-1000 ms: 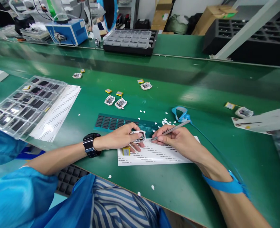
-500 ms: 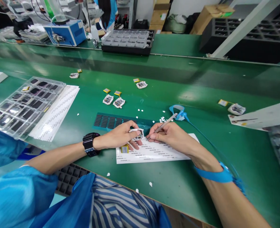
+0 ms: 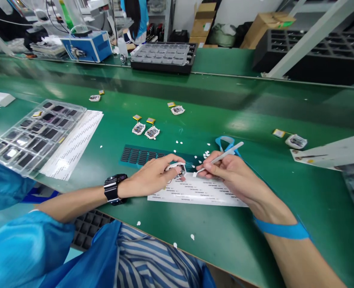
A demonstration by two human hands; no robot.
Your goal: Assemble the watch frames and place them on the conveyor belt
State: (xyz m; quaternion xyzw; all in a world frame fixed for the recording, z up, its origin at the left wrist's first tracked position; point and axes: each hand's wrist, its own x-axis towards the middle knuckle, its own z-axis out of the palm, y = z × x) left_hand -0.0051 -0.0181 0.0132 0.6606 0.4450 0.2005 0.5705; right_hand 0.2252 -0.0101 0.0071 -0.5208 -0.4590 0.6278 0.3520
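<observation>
Clear tray (image 3: 3, 158) holds dark screens; left hand (image 3: 153, 178) grips module (image 3: 177, 170).

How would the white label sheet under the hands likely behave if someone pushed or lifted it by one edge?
The label sheet looks thin and flat, so it would probably flop when lifted. Lying on the smooth green table, it would likely slide easily. The left hand resting partly on it probably keeps it in place.
</observation>
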